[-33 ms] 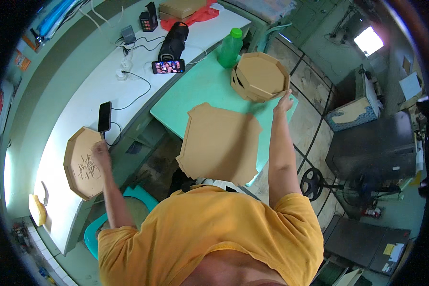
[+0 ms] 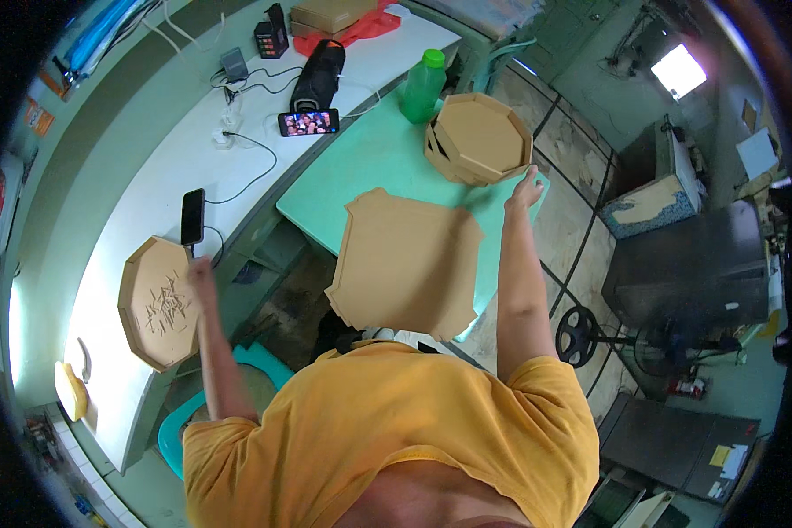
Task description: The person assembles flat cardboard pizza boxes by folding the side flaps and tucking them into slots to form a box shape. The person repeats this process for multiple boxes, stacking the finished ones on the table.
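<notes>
My left hand [image 2: 201, 275] is closed and slightly blurred, beside the right rim of an octagonal cardboard tray [image 2: 132, 304] on the white counter. Small cardboard scraps [image 2: 167, 308] lie in a heap inside that tray. Whatever the left fingers hold is hidden. My right arm reaches out over the green table, and my right hand [image 2: 524, 190] is curled at the near right corner of stacked octagonal cardboard boxes [image 2: 481, 132]. I cannot make out what is between its fingers. In front of my body, a flat unfolded cardboard box blank [image 2: 405, 264] hangs over the table's near edge.
The green table [image 2: 326, 198] also bears a green bottle [image 2: 424, 86]. On the white counter [image 2: 163, 207] are a charging phone [image 2: 193, 216], a lit phone [image 2: 309, 122], a black cylindrical speaker [image 2: 319, 75] and cables. A teal chair [image 2: 178, 431] stands at my left, a black-wheeled stand [image 2: 577, 336] at my right.
My left hand has moved a little to the right, away from the scraps, uncovering more of them. The right hand has dropped slightly nearer to me at the stack's corner.
</notes>
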Demonstrator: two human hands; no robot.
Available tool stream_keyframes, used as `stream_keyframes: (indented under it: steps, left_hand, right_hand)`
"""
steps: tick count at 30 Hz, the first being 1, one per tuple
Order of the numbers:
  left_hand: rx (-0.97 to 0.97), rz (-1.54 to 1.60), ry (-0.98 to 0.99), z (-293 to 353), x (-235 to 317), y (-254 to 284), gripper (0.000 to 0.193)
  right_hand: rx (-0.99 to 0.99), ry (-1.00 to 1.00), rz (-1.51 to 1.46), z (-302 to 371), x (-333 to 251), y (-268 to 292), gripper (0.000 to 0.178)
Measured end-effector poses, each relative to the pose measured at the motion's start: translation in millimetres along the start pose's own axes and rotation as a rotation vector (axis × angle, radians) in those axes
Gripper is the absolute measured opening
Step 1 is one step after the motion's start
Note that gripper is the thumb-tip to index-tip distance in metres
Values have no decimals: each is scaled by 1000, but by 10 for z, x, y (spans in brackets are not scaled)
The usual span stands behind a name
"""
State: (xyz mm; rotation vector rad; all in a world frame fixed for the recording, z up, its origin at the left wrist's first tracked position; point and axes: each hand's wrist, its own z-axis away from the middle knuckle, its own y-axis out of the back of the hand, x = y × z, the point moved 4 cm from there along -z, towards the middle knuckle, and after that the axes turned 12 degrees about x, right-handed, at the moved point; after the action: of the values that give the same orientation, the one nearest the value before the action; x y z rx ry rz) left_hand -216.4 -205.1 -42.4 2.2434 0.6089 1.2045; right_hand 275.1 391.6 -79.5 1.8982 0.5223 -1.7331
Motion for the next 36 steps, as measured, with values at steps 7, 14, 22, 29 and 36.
stream_keyframes:
  steps: [7,14,22,29,36]
  left_hand:
    - [-814,337,25,1311,1180,-1764,39]
    - [-1009,217,36,1767,1468,-2184,37]
    - [-1054,541,527,1783,1530,-2051,47]
    - [-1047,661,653,1491,1844,-1538,54]
    - [-1155,1013,588,1205,2547,-1243,49]
  right_hand:
    - [-609,413,510,533,1110,1439,29]
    - [-826,518,784,1164,1100,2445,50]
    - [-758,284,465,1176,898,2468,45]
    - [-901,-415,-141,1139,291,2513,48]
    - [-966,160,13,1075,-522,2181,59]
